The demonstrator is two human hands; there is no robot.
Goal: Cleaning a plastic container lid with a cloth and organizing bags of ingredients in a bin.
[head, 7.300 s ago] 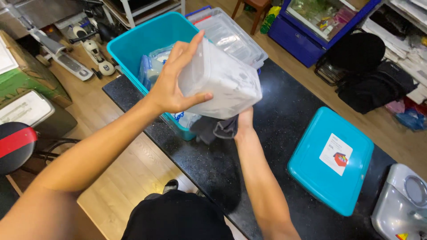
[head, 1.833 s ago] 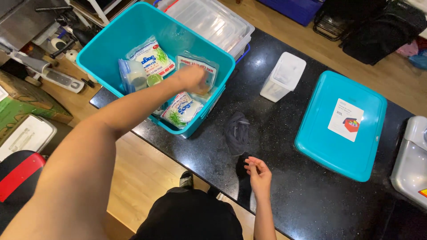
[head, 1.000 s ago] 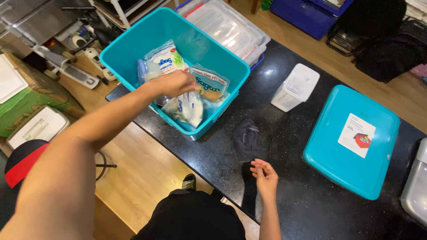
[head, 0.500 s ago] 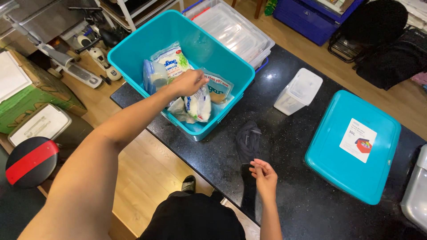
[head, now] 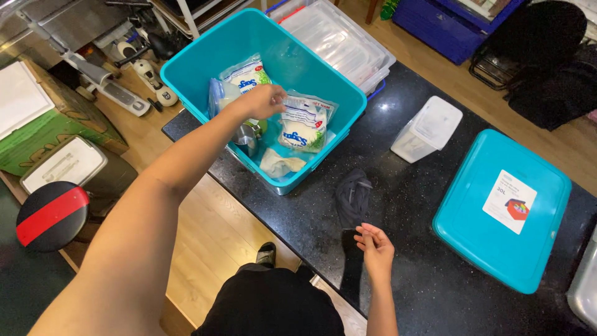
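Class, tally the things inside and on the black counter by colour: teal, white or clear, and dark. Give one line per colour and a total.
Teal: 2, the open bin and the lid
White or clear: 4, the food container, two printed packets, a crumpled bag
Dark: 1, the cloth
Total: 7

black stone counter [head: 435, 261], wooden floor [head: 211, 236]
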